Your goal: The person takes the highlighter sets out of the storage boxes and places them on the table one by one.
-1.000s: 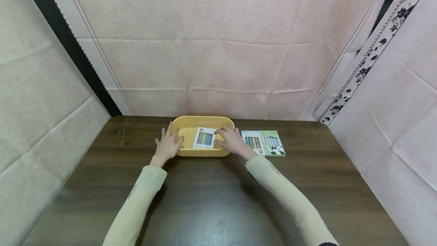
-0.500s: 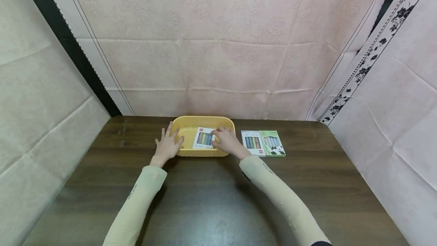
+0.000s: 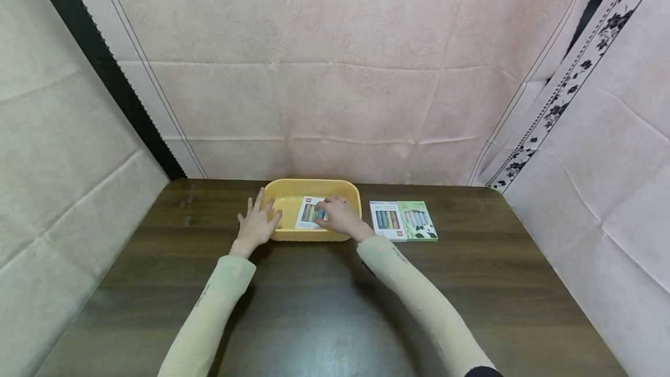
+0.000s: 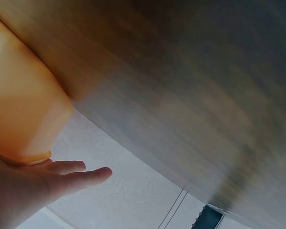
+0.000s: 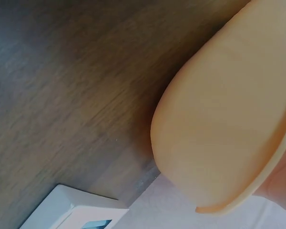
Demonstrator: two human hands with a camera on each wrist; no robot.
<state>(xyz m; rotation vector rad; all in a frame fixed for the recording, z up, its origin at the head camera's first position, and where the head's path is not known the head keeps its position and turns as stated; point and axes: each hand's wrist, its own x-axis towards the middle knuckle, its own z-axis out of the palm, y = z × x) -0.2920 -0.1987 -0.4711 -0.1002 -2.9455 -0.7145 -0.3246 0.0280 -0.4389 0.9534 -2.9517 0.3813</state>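
A yellow plastic bin [image 3: 309,236] stands near the table's far edge; its outer wall [image 4: 24,90] fills the left side of the left wrist view. My left hand [image 3: 255,224] rests at the bin's left rim, fingers spread. Inside the bin lies a flat white box [image 3: 307,213] with coloured sticks showing in its window. My right hand [image 3: 339,217] reaches over the right rim, its bent thumb and fingers apart above the box's right part, which it hides. The right wrist view shows only a bit of that hand [image 5: 279,179] behind the bin.
Right of the bin lie a similar white box [image 3: 387,220] and a green box [image 3: 417,220] with a panda picture, side by side. A brown wooden table [image 3: 314,301] spreads in front. Pale patterned cloth [image 3: 335,103] hangs behind and at both sides.
My right hand has moved left inside the bin, from the white box's right edge to over its right part. The left hand, bin and boxes stay in place.
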